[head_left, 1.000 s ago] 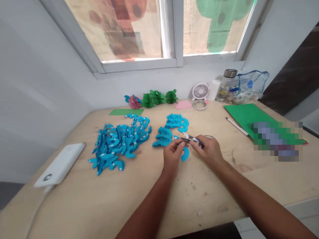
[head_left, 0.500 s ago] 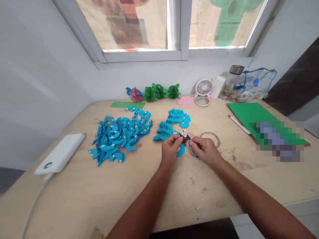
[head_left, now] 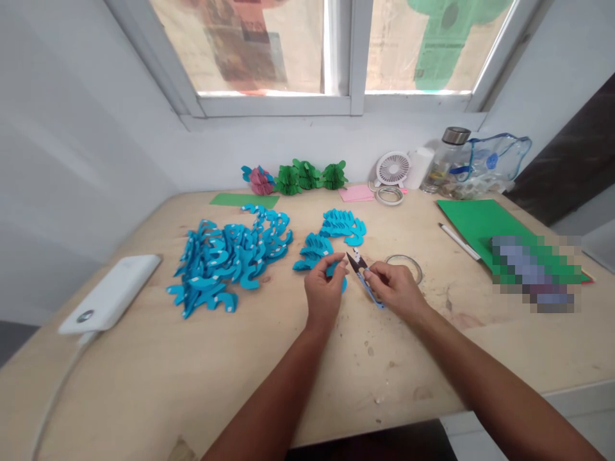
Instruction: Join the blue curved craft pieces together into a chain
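My left hand [head_left: 324, 287] is closed on a blue paper cut-out [head_left: 339, 279], mostly hidden behind its fingers, near the middle of the wooden table [head_left: 269, 358]. My right hand [head_left: 396, 288] pinches small blue-handled thread snips [head_left: 361, 272], blades pointing up-left towards the left hand. Just beyond the hands lie two small stacks of blue paper pieces [head_left: 314, 250] [head_left: 344, 226]. A big heap of blue cut-outs with white tape bits [head_left: 230, 257] lies to the left.
A white power bank [head_left: 108, 294] with cable sits at left. A tape ring [head_left: 405, 266] lies by my right hand. Green paper sheets [head_left: 485, 223], a pen [head_left: 458, 241], a small fan [head_left: 393, 169], a jar [head_left: 446, 159], a clear pouch and paper flowers [head_left: 307, 176] line the back.
The snips have come away from the blue piece and their blades now stand apart. My left hand drew the piece back and lowered it towards the table. The camera tilted slightly.
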The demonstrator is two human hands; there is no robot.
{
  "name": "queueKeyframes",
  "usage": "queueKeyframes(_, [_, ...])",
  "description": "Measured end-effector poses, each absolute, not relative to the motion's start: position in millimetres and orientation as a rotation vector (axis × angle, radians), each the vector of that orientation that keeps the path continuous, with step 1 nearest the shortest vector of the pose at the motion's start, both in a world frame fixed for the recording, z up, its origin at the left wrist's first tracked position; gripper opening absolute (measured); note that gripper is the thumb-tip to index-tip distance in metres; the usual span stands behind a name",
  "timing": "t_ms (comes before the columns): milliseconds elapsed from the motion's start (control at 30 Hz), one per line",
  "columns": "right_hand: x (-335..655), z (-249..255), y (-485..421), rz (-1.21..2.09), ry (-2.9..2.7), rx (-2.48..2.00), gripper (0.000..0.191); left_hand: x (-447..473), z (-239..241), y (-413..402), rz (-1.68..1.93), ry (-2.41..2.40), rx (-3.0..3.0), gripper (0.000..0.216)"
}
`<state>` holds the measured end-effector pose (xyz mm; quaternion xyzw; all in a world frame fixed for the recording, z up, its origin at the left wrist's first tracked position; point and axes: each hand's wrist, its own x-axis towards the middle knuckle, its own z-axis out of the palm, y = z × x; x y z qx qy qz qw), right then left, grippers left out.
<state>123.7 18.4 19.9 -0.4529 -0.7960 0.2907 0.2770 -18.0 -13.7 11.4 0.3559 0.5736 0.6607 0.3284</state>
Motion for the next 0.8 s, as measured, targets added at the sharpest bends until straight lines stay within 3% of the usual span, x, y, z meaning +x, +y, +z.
queueKeyframes(267, [122.6,20.9,18.6,0.739,-2.148,-1.239,0.033,-18.3,8.6,-18.4,1.685,1.7,1.472,0.014])
queueKeyframes(800, [121.5,19.6,18.9,0.697,-2.187,-1.203,0.033,-19.2,7.5,-15.3,1.652,1.694,1.531,0.01])
